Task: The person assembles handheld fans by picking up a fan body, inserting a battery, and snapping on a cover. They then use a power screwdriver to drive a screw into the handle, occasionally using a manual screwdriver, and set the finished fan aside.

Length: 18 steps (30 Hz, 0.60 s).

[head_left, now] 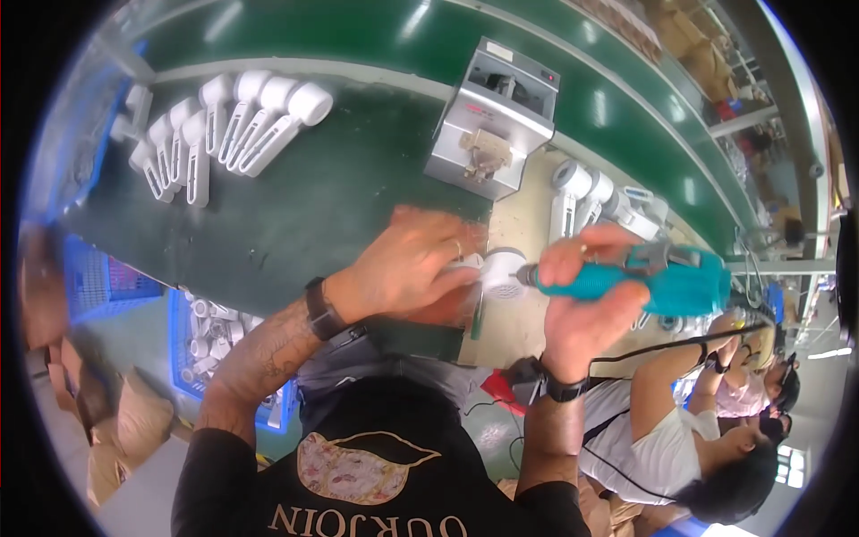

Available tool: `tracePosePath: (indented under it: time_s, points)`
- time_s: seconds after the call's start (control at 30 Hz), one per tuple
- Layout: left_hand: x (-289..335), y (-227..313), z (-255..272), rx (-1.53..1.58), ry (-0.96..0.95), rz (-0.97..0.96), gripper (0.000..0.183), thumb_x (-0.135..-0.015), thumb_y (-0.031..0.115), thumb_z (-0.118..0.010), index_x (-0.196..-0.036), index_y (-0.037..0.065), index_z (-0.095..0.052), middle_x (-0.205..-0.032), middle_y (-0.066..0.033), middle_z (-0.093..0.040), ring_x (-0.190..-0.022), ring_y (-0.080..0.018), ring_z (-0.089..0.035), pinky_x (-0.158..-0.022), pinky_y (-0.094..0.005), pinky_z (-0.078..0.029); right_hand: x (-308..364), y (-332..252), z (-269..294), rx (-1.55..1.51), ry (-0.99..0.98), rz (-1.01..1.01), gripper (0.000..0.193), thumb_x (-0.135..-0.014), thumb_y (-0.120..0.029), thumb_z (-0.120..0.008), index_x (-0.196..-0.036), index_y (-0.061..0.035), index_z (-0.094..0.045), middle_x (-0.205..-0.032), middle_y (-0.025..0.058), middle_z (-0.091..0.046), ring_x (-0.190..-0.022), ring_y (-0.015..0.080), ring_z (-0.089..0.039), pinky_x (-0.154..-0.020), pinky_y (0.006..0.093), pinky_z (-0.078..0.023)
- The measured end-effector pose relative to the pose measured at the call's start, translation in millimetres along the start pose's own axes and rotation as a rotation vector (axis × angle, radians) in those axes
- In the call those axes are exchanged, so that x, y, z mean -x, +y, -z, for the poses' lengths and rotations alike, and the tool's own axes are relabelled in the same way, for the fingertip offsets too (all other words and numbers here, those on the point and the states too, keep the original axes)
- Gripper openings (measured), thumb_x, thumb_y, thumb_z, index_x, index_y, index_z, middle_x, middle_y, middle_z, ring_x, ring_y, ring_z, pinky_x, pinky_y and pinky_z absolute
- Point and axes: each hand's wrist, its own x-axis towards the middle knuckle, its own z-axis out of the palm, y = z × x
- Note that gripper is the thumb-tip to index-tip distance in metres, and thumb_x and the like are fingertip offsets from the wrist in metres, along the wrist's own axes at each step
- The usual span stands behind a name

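My right hand [582, 309] is wrapped round a teal electric screwdriver [684, 282], held level with its tip pointing left. The tip meets or nearly meets the round head of a white plastic part [504, 268] with a perforated face; contact cannot be made out. On the part's other side my left hand [412, 264] is closed around its handle end, the fingers partly smeared by motion. Several similar white parts [268, 112] with round heads and slotted handles lie in a fan at the bench's far left. More white parts [582, 192] lie to the right, beyond the screwdriver.
A silver-grey box-shaped machine [492, 134] stands on the green bench top [358, 170] ahead of my hands. Blue crates [183, 358], one filled with white parts, stand below at left. Co-workers [662, 430] sit close at right. A black cable [662, 345] trails near my right wrist.
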Motion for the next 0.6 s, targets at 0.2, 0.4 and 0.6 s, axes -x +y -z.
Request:
tracePosePath:
  time_s: [0.2, 0.4, 0.6]
  points:
    - [-8, -11, -3, -0.03, -0.103, -0.112, 0.036, -0.089, 0.034, -0.074, -0.113, 0.008, -0.069, -0.108, -0.0081, -0.064, -0.1, -0.0275, -0.06, -0.088, -0.0399, -0.049, -63, 31, -27, 0.085, 0.042, 0.083, 0.048, -0.108, -0.044, -0.045, -0.11, 0.0026, -0.058, -0.074, 0.0076, -0.057, -0.067, 0.0185, -0.058, -0.061, 0.0326, -0.048]
    - [3, -20, -11, -0.028, -0.048, -0.078, 0.045, -0.089, 0.041, -0.073, -0.122, 0.011, -0.068, -0.109, -0.0042, -0.064, -0.101, -0.0241, -0.058, -0.092, -0.0386, -0.046, -96, 56, -50, 0.155, -0.034, 0.126, 0.043, -0.108, -0.039, -0.05, -0.109, 0.0034, -0.059, -0.072, 0.0067, -0.061, -0.066, 0.0165, -0.061, -0.061, 0.0297, -0.049]
    - [0, -16, -16, -0.041, -0.011, -0.028, 0.049, -0.088, 0.042, -0.074, -0.127, 0.013, -0.065, -0.105, -0.0033, -0.062, -0.1, -0.0238, -0.057, -0.093, -0.0403, -0.045, -99, 84, -48, 0.154, -0.067, 0.13, 0.036, -0.107, -0.034, -0.052, -0.1, 0.001, -0.058, -0.071, 0.0067, -0.061, -0.064, 0.0164, -0.061, -0.06, 0.0292, -0.048]
